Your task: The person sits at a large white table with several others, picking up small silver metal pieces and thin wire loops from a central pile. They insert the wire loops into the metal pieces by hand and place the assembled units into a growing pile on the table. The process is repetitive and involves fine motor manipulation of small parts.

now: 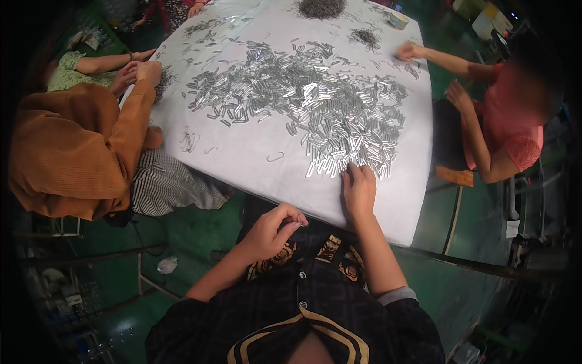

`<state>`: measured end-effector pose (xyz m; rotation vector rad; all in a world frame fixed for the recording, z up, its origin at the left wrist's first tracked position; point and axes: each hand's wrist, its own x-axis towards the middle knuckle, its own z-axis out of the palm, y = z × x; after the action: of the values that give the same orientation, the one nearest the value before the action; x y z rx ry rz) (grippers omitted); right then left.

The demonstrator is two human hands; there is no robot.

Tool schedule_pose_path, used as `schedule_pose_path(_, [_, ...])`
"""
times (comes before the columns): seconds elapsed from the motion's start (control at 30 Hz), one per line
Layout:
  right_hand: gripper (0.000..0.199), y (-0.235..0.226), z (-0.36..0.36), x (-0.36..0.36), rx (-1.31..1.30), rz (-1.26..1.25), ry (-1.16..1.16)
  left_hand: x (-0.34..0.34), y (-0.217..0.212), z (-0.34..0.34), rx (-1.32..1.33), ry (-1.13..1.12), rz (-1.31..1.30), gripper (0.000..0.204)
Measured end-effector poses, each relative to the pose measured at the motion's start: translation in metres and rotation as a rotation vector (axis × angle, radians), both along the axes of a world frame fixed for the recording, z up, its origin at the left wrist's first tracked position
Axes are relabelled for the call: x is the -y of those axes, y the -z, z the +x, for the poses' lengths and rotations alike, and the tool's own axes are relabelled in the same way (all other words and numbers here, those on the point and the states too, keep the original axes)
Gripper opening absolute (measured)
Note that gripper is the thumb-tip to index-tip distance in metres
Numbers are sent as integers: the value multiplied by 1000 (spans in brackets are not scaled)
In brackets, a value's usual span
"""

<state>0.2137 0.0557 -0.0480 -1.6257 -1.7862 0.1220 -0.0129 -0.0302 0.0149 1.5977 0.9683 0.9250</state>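
A wide heap of small, shiny, oblong metal pieces [315,91] lies across the white-covered table [242,164]. My right hand [362,191] rests at the heap's near edge, fingers stretched onto the pieces and the thumb a little apart. Whether a piece is between its fingertips is hard to see. My left hand [273,232] is closed in a pinch just off the table's near edge, in front of my body. A tiny glint shows at its fingertips, too small to name. Left of the heap lie a bent wire hook [276,157] and another hook [210,150].
A person in a brown garment [73,151] works at the left edge; one in a pink top [509,121] sits at the right, hands over the table. Dark wire piles [321,7] and a small tub [398,21] stand at the far side. Green floor [200,261] surrounds the table.
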Motion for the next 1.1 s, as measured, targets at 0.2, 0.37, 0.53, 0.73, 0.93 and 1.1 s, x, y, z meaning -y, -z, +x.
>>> schedule_pose_path(0.2, [8, 3, 2, -17, 209, -60, -11, 1, 6, 0, 3, -13, 14, 7])
schedule_pose_path(0.37, [8, 5, 6, -19, 299, -3, -37, 2, 4, 3, -16, -11, -10, 7])
schedule_pose_path(0.53, [9, -9, 2, -4, 17, -53, 3, 2, 8, 3, -28, 36, -72, 8])
schedule_pose_path(0.73, [14, -33, -20, 38, -867, -535, -214, 0, 15, 12, 0, -68, 79, 6])
schedule_pose_path(0.93, [8, -45, -34, 61, -970, -666, -344, -2, 13, 16, -73, -141, 115, 11])
schedule_pose_path(1.1, [12, -44, -36, 66, -929, -602, -324, -1, 10, 17, -103, -147, 91, 13])
